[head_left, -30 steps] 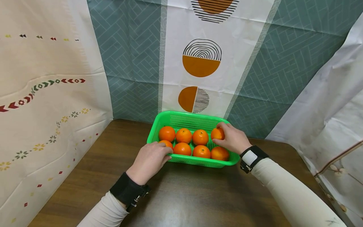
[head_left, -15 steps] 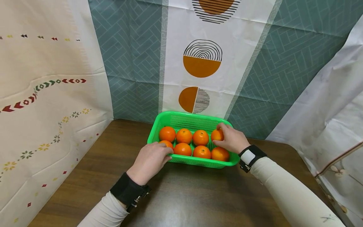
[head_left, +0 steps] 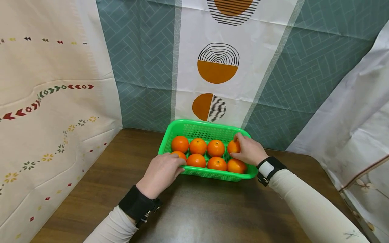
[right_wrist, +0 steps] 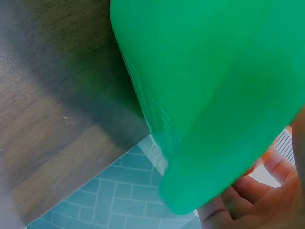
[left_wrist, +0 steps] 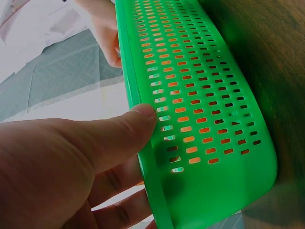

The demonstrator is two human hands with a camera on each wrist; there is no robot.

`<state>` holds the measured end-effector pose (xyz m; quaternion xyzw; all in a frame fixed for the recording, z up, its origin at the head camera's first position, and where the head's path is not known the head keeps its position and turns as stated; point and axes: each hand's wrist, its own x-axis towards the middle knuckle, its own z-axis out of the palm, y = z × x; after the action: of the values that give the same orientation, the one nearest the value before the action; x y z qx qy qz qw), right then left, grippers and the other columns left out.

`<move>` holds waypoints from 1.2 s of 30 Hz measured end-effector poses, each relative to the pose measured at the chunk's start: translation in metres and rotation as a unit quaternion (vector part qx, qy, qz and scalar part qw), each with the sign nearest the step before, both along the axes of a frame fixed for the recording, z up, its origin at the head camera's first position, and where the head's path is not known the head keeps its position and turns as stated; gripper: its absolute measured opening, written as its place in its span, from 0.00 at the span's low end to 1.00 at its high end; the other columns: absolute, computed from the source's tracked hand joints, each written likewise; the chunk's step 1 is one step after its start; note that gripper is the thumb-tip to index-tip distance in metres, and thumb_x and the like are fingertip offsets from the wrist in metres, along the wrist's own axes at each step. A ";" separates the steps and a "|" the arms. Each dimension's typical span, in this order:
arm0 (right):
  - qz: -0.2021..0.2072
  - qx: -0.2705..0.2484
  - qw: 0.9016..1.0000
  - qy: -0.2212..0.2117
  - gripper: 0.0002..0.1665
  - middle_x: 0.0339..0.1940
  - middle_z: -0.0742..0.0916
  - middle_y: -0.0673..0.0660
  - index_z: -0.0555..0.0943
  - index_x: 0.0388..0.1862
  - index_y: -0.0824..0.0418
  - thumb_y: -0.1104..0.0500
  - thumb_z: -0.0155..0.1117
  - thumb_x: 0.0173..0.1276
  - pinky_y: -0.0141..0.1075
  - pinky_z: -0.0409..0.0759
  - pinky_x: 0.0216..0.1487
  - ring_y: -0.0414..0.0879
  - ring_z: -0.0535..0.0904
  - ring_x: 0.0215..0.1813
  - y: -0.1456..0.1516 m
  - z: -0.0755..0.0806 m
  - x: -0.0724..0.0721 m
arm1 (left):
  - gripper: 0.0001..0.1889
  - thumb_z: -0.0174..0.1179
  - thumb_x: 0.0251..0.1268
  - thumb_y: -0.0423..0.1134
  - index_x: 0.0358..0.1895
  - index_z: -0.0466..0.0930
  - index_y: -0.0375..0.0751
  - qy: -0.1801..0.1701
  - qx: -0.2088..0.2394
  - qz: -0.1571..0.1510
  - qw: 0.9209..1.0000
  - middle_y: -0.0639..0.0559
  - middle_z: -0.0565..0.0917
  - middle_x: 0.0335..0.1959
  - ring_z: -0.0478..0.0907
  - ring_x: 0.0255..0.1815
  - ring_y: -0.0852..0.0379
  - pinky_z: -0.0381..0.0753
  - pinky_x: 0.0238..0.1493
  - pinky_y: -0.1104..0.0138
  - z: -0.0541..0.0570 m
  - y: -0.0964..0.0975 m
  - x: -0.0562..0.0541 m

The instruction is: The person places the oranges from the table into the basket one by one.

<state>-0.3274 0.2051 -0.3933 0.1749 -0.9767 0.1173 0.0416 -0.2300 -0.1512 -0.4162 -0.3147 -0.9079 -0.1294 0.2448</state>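
Observation:
A green plastic basket (head_left: 209, 125) with perforated walls stands on the wooden table, with several oranges (head_left: 216, 148) lying in two rows inside. At its near left corner my left hand (head_left: 161, 172) grips the rim. The left wrist view shows the thumb (left_wrist: 126, 131) on the outer wall, with fingers on the inner side. My right hand (head_left: 250, 148) reaches over the right end of the basket, its fingers and thumb curled round the back right orange (head_left: 233, 147). In the right wrist view the basket's end wall (right_wrist: 205, 81) hides most of that orange.
The brown table (head_left: 194, 209) extends in front of the basket and to both sides. Behind it hangs a teal and white patterned cloth (head_left: 146, 67). A cream cloth (head_left: 54, 101) hangs on the left, a whitish one (head_left: 358, 111) on the right.

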 end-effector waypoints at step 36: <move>0.049 0.019 0.999 0.005 0.19 0.56 0.86 0.65 0.84 0.62 0.66 0.60 0.73 0.76 0.57 0.84 0.57 0.58 0.83 0.50 0.007 0.004 0.015 | 0.11 0.85 0.58 0.38 0.36 0.89 0.50 -0.006 0.006 -0.004 1.000 0.59 0.80 0.27 0.80 0.31 0.51 0.81 0.34 0.59 -0.001 0.005 -0.002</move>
<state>-0.3125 0.2122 -0.3892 0.2234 -0.9689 0.0998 0.0374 -0.2324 -0.1461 -0.4169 -0.3155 -0.9075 -0.1381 0.2404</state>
